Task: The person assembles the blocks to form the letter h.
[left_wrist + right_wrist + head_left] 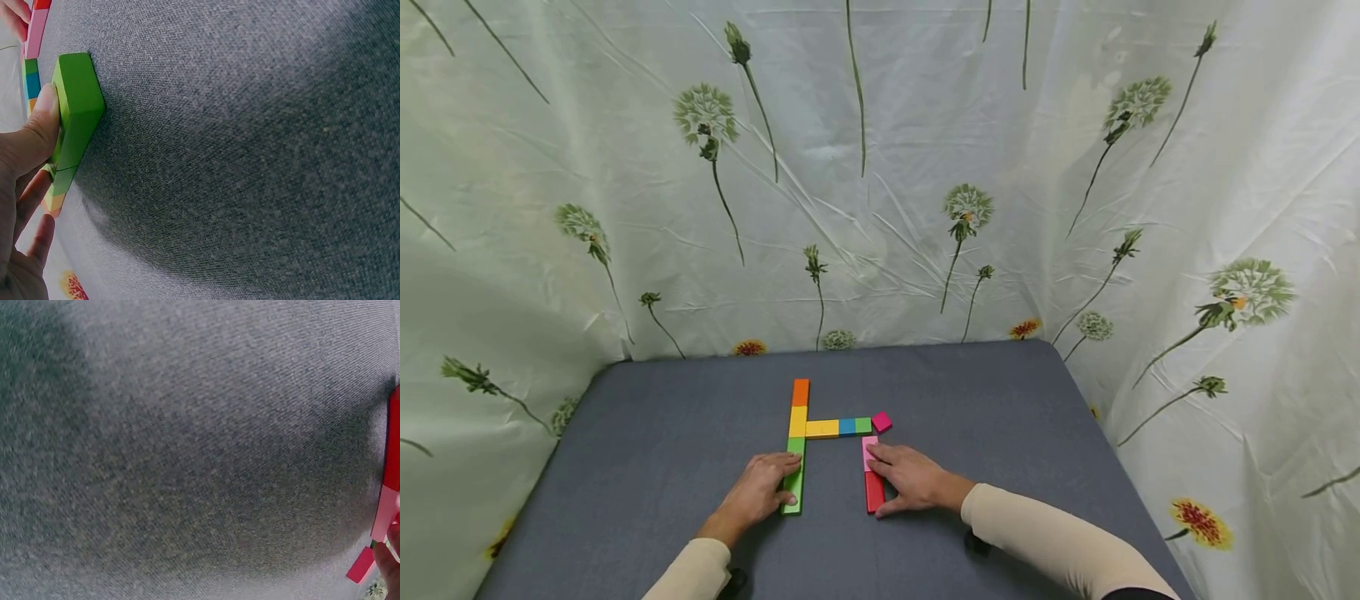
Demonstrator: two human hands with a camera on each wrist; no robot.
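Note:
Coloured flat blocks lie on a grey table [662,450]. An orange block [801,392], a yellow block [797,421] and a long green block [795,482] form a column. A short row of yellow, blue and green blocks [838,427] runs right from it to a magenta block [882,422]. My left hand [786,482] rests against the long green block [78,106], thumb [37,125] pressed to its side. My right hand [880,479] lies flat on a pink block [869,448] and a red block [874,493]. The right wrist view shows just the red block's edge [394,450].
A pale curtain [880,183] printed with dandelions hangs close behind and around the table. The table's right edge [1105,442] drops off beside my right sleeve [1060,546]. Bare grey cloth fills most of both wrist views.

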